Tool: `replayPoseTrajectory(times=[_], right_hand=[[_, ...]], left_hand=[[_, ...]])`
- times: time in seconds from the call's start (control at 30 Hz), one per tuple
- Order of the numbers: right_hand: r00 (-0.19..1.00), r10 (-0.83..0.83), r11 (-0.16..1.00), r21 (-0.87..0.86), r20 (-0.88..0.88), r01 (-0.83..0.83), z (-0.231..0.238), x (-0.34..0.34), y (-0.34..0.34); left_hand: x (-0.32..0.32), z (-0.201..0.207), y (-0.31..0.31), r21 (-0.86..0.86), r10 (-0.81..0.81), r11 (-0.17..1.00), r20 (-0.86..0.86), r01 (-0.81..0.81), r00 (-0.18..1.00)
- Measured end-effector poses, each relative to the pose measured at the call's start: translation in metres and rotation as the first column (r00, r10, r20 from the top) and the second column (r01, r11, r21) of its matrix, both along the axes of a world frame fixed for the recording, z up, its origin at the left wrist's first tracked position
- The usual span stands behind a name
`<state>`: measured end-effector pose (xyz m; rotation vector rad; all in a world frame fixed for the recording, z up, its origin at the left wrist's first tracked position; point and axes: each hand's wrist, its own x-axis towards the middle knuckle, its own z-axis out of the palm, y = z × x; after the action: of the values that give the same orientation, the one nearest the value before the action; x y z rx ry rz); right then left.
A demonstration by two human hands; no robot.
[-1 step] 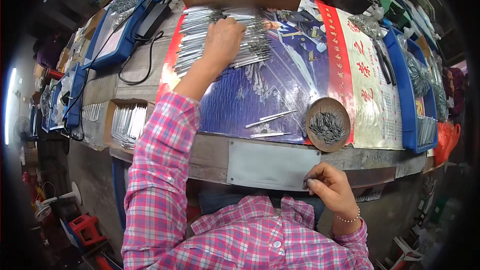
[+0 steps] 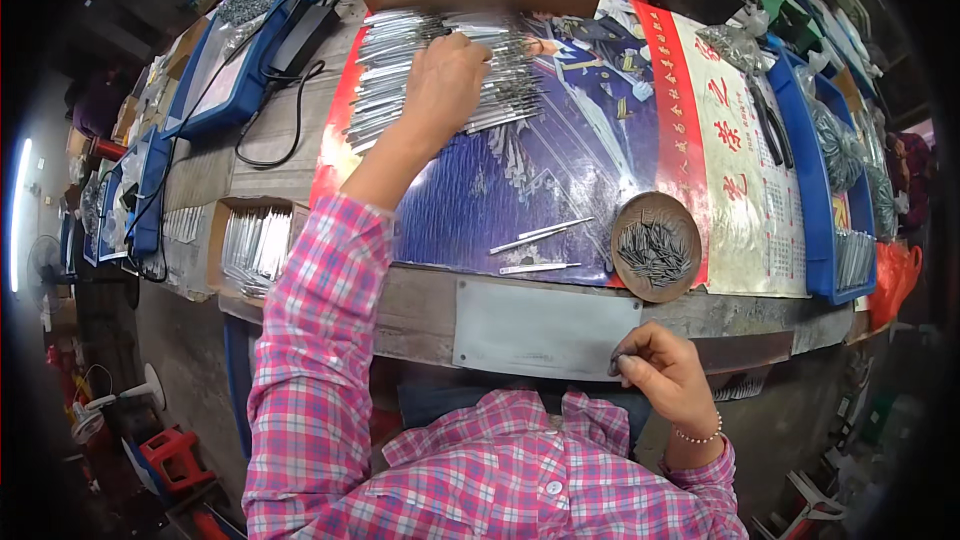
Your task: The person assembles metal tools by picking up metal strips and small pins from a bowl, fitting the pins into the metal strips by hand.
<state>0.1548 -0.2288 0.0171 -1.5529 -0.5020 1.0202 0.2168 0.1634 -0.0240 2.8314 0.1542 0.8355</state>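
Note:
My left hand [image 2: 447, 80] rests over a wide pile of slim silver metal rods [image 2: 385, 75] with thin, darker ends. Its fingers curl down into the pile, and what they grip is hidden beneath them. At the table's front edge my right hand [image 2: 665, 372] is closed in a pinch, thumb against fingers. Something dark shows at those fingertips, too small to name. Just beyond that hand sits a round brown bowl [image 2: 688, 225] holding many small dark metal pins [image 2: 655, 252]. To the bowl's left lie a few loose silver rods [image 2: 540, 268].
A printed poster [image 2: 590, 170] covers the tabletop. A cardboard box [image 2: 215, 250] of silver rods stands at left, and a blue tray [image 2: 190, 105] lies behind it. Pliers [image 2: 768, 130] and another blue tray [image 2: 815, 210] are at right. A grey plate [image 2: 545, 330] hangs at the front edge.

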Motion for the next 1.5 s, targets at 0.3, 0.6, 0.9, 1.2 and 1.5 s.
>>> replayPoseTrajectory(times=[0.3,0.6,0.9,1.2,1.5], right_hand=[[0.891,-0.081,0.992,-0.05,0.446,0.116,-0.005,0.021,0.001],[0.383,0.147,0.934,-0.256,0.912,0.25,-0.005,0.068,0.018],[0.308,0.366,0.873,-0.439,0.878,0.213,-0.009,0.084,0.031],[0.526,0.027,0.962,-0.166,0.85,0.218,-0.008,0.091,0.027],[0.875,-0.289,0.947,-0.015,0.389,0.32,-0.001,0.088,0.018]], left_hand=[[-0.102,0.017,-0.126,-0.173,-0.356,0.933,-0.328,0.314,0.875],[-0.094,0.01,-0.128,-0.182,-0.385,0.923,-0.372,0.341,0.845],[-0.111,0.031,-0.115,-0.427,-0.305,0.887,-0.254,0.176,0.918],[-0.168,0.042,-0.151,-0.945,-0.347,-0.312,0.204,0.093,0.915],[-0.173,0.027,-0.184,-0.952,-0.424,-0.271,0.253,0.145,0.87]])
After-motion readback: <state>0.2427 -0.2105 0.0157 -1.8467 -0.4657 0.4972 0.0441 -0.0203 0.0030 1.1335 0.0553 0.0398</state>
